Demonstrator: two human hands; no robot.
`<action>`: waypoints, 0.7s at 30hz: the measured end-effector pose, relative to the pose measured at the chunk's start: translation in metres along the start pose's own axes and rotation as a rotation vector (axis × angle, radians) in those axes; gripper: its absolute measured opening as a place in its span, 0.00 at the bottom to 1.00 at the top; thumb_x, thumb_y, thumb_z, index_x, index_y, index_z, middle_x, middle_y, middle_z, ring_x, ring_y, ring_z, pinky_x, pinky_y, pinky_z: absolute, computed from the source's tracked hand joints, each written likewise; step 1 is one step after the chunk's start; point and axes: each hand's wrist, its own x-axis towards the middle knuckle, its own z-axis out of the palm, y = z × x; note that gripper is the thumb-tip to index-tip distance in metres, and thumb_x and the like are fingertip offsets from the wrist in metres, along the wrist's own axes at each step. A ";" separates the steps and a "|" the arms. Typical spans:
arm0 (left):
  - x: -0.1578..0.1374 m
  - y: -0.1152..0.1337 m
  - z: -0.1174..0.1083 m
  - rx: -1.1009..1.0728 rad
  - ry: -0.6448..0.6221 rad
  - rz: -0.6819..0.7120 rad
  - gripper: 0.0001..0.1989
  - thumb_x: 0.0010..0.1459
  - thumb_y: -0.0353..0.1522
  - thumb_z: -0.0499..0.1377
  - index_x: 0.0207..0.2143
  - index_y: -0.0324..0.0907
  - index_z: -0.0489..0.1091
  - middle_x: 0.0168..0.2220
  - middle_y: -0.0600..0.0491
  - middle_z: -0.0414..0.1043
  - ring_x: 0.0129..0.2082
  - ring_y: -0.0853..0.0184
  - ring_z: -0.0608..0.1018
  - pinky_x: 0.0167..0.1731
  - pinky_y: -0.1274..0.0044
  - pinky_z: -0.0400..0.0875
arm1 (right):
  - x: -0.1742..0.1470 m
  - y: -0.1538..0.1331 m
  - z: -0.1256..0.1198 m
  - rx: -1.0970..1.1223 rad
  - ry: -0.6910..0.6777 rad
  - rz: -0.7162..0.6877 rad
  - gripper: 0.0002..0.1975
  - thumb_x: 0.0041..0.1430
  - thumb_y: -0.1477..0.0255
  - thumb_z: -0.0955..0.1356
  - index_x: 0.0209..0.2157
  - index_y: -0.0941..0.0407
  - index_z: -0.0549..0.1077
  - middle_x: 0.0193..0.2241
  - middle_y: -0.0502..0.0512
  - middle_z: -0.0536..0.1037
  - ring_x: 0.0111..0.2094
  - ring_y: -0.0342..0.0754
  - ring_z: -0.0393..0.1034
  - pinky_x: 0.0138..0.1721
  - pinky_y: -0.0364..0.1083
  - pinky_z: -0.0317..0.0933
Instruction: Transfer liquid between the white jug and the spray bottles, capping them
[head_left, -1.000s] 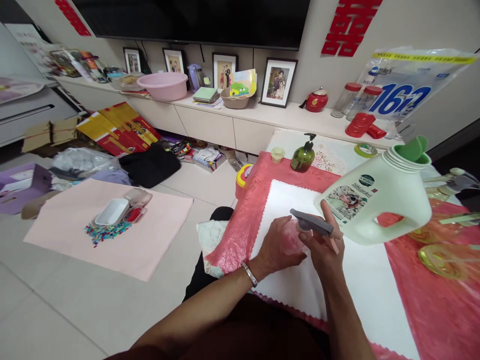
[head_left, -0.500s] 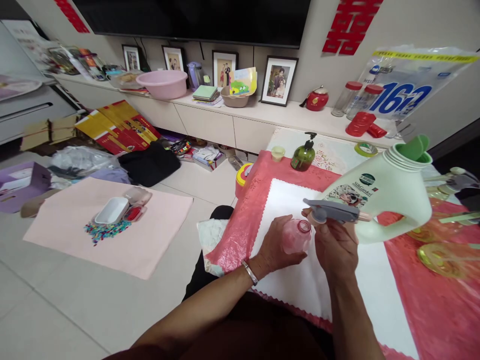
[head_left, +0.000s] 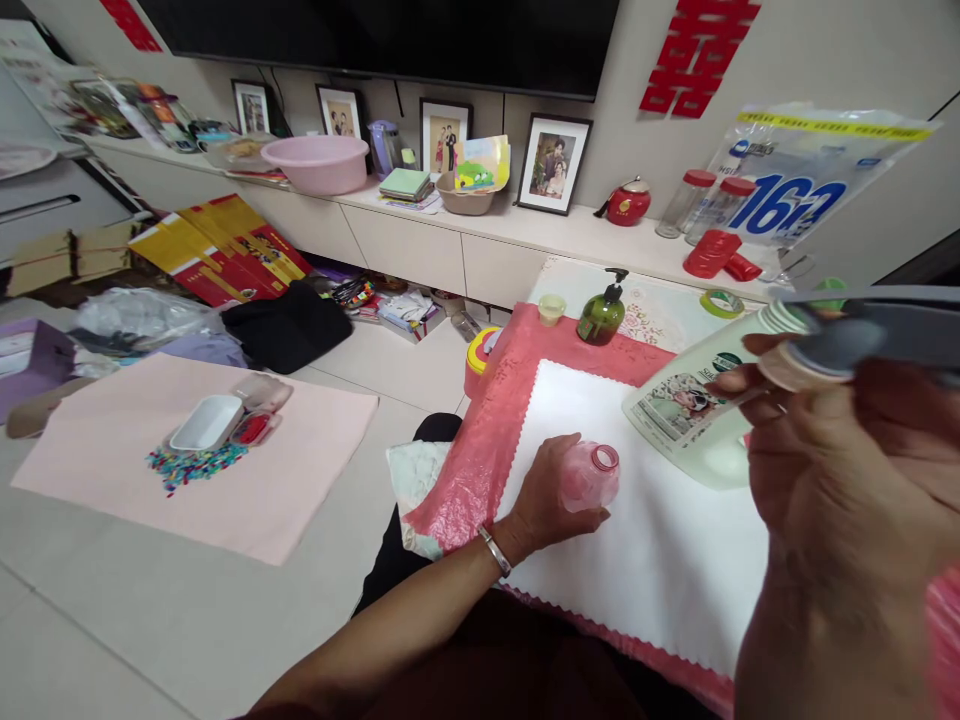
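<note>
Two separate holds: gray spray head (head_left: 900, 330) in right hand (head_left: 840, 480), pink bottle (head_left: 589, 480) in left hand (head_left: 538, 502)

Nearest, toward the right edge: gray spray head, blurred, pale collar pinched between fingers and thumb, well apart from the bottle. Lower and farther left: fingers and thumb curled around the side of the pink bottle, open bottle mouth upward. Bottle over a white mat (head_left: 622, 590); cannot tell whether touching it. Beneath the mat, a red table cover (head_left: 487, 450). Just beyond the right hand and partly hidden by it, a pale green jug (head_left: 697, 425). Around the cover's far end, a green pump bottle (head_left: 601, 316), a small pale cup (head_left: 551, 311) to its left, a roll of green tape (head_left: 721, 303) to its right. Left, on the floor (head_left: 150, 610), a pink sheet (head_left: 315, 420) bearing a white tray (head_left: 207, 422) beside small colorful pieces (head_left: 199, 464). Farther back, along a low cabinet (head_left: 405, 240), a pink basin (head_left: 315, 167), framed photos (head_left: 555, 160) and a red pot (head_left: 628, 204). On the wall (head_left: 817, 60) behind, a dark television (head_left: 375, 40) and red paper cutouts (head_left: 697, 55).
</note>
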 end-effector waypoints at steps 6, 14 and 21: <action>-0.001 -0.001 0.001 0.035 -0.001 0.019 0.53 0.39 0.42 0.76 0.64 0.46 0.54 0.61 0.42 0.64 0.63 0.43 0.70 0.64 0.47 0.65 | -0.004 0.088 -0.019 -0.230 -0.209 0.473 0.28 0.48 0.53 0.76 0.44 0.59 0.79 0.39 0.56 0.78 0.38 0.47 0.71 0.39 0.46 0.67; 0.001 0.002 0.000 0.012 0.035 0.082 0.49 0.41 0.41 0.74 0.63 0.45 0.56 0.59 0.43 0.67 0.59 0.45 0.73 0.61 0.50 0.69 | -0.030 0.171 -0.014 -0.248 -0.479 0.765 0.30 0.51 0.47 0.73 0.39 0.62 0.77 0.36 0.59 0.78 0.30 0.43 0.69 0.31 0.42 0.64; 0.004 0.009 -0.003 -0.004 0.018 0.061 0.49 0.40 0.41 0.74 0.63 0.48 0.57 0.59 0.44 0.68 0.59 0.44 0.73 0.61 0.49 0.69 | -0.035 0.187 -0.010 -0.407 -0.569 0.679 0.21 0.64 0.55 0.71 0.39 0.61 0.78 0.36 0.56 0.77 0.37 0.45 0.72 0.43 0.47 0.68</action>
